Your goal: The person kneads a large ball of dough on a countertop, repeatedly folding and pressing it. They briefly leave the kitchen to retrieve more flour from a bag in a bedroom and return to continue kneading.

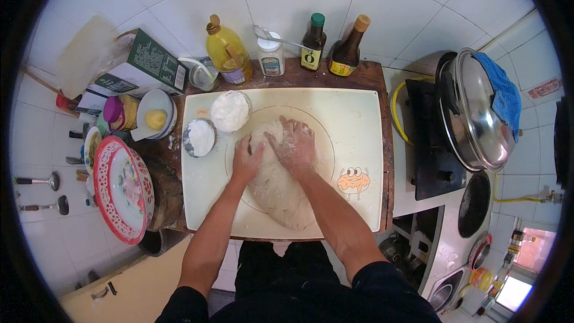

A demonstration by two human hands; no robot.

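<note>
A large mound of pale, floury dough (pixel 283 195) lies on a cream-coloured kneading mat (pixel 356 121) printed with a circle and a cartoon doughnut. My left hand (pixel 248 158) cups the dough's left side near the far end, thumb resting on top. Over the far right part of the dough, my right hand (pixel 297 146) presses with its fingers curled; flour coats its back. The two thumbs nearly meet. At the mat's far left corner sit a heap of white flour in a round container (pixel 230 111) and a smaller bowl of white powder (pixel 199 138).
Behind the mat stand an oil bottle (pixel 228 56), a white-lidded jar (pixel 271 60) with a spoon across it, and two dark sauce bottles (pixel 314 42). An enamel basin (pixel 123 188) leans at left. Right, a lidded steel pot (pixel 477 112) sits on a gas stove (pixel 426 161).
</note>
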